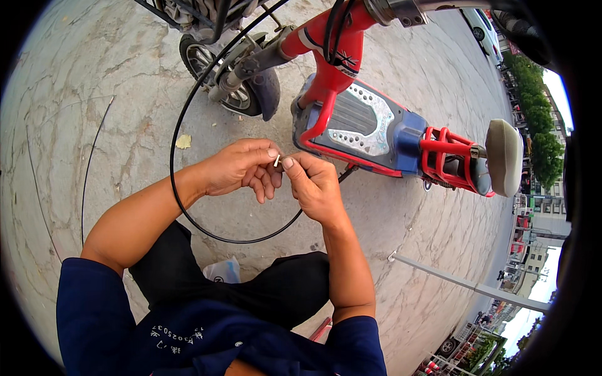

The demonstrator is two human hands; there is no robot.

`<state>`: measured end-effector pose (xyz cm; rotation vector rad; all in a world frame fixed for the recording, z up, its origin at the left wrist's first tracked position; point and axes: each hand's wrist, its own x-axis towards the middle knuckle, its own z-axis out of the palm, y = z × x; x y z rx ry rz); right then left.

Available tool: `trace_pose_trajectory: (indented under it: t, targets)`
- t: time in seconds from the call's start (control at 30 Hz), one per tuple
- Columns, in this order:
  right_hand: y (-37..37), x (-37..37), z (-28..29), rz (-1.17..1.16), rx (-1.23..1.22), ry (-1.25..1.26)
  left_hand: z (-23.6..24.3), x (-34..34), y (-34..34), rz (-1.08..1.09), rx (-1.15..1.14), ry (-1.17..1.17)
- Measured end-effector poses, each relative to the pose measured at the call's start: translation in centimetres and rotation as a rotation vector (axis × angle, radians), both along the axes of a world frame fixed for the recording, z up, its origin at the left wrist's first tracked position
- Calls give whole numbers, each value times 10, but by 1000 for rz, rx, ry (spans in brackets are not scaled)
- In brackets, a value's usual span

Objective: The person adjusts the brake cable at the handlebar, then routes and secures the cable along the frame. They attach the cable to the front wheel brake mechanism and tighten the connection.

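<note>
My left hand [244,168] pinches a small pale metal piece [276,161] between thumb and forefinger, its other fingers curled below. My right hand [313,183] meets it there, thumb and forefinger pressed together right beside the piece; whatever lies between them is hidden. A black cable [174,144] comes down from the handlebar area, loops wide past my left wrist and over my knees, and runs up behind my right hand. Just beyond my hands stands a red electric scooter [335,75] with a dark blue footboard [351,122] and a front wheel [229,88].
Two thin loose cables [93,156] [37,182] lie on the cracked stone pavement [144,119] at left. The scooter's beige seat [504,156] is at the right, with a pale metal pole [464,282] nearer. A white plastic bag [224,271] sits between my legs.
</note>
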<state>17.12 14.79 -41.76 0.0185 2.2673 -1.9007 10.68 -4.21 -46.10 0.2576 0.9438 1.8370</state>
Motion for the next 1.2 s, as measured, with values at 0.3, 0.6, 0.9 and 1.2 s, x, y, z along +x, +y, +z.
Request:
trace_pose_trajectory:
  t: [0.3, 0.6, 0.9, 1.2]
  targets:
    - [8, -3, -18, 16, 99, -17, 4, 13, 7, 98, -299, 640]
    - [21, -10, -30, -31, 106, -132, -7, -9, -13, 277, -408, 478]
    - [1, -62, -12, -120, 197, 120, -23, -43, -29, 411, -290, -4]
    - [-34, -130, 38, 209, 971, 459, -32, -75, 4, 596, -336, 164]
